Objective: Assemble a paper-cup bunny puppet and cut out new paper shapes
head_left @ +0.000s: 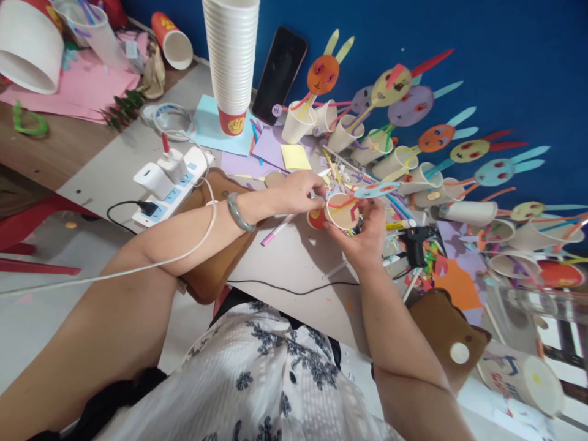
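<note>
A paper cup [337,215] with a red and yellow outside is tilted so that its open mouth faces up at me. My right hand [368,237] grips it, thumb at the lower rim and fingers round the far side. A light blue rabbit face [377,190] cut from paper leans out over the rim, with an orange-yellow pipe cleaner [343,204] reaching into the cup. My left hand [301,192] has its fingers bent together at the cup's left rim; its fingertips are partly hidden. Beneath that hand lies a pink-and-white pen [278,230].
Several cups with rabbit faces [435,138] line the blue wall. Left are a tall cup stack [232,55], a phone [280,76] and a power strip [172,193]. Right, a black glue gun [416,245] sits among paper scraps. A white cable [184,256] crosses my left forearm.
</note>
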`<state>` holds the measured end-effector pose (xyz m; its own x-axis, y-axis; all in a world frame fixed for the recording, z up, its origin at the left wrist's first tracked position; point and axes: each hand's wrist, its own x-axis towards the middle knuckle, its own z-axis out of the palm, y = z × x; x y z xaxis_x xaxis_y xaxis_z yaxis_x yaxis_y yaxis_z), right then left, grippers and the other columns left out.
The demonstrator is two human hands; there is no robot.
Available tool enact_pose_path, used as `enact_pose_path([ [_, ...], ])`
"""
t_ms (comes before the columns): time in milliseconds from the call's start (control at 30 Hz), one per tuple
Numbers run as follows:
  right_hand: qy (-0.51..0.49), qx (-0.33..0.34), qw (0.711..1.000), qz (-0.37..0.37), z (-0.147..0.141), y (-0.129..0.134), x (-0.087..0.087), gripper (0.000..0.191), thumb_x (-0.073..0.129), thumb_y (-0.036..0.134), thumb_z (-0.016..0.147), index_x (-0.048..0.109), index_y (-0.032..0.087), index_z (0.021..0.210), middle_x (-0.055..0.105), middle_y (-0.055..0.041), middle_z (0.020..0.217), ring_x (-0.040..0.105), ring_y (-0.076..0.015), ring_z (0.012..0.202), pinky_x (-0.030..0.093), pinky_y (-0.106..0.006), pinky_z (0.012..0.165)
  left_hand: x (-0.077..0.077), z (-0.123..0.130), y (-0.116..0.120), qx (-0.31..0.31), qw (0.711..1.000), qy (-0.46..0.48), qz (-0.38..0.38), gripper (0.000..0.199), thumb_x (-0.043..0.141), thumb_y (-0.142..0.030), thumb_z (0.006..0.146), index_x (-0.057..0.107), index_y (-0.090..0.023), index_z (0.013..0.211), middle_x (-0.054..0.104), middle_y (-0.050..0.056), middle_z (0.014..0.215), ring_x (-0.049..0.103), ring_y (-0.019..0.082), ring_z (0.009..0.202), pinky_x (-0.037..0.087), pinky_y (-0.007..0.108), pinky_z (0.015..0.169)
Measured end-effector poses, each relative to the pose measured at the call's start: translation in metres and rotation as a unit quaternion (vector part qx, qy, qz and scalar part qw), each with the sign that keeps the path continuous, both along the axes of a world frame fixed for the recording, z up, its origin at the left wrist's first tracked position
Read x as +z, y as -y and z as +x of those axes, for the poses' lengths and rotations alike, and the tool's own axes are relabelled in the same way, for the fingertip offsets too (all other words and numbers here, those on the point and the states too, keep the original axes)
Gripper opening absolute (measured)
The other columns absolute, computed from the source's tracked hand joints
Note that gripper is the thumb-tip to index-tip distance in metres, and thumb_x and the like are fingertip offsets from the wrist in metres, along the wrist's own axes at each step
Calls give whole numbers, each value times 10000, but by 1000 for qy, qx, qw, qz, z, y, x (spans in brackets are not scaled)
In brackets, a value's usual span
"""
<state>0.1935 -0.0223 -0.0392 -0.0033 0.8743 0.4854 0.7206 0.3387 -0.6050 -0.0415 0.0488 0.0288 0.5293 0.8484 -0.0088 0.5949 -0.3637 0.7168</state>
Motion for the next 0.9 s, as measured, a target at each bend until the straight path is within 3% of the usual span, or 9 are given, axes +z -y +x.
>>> enact_pose_path([
  [900, 38, 2, 999, 5, 2, 1, 3, 1030, 834, 710, 717, 453, 175, 1511, 645, -219, 1321, 690, -397, 1197, 566, -644, 1062, 7, 2, 4, 12, 999, -50, -3, 227, 741, -289, 908, 812, -188, 1099, 804, 55, 1111, 739, 202, 1022, 550, 325, 971],
])
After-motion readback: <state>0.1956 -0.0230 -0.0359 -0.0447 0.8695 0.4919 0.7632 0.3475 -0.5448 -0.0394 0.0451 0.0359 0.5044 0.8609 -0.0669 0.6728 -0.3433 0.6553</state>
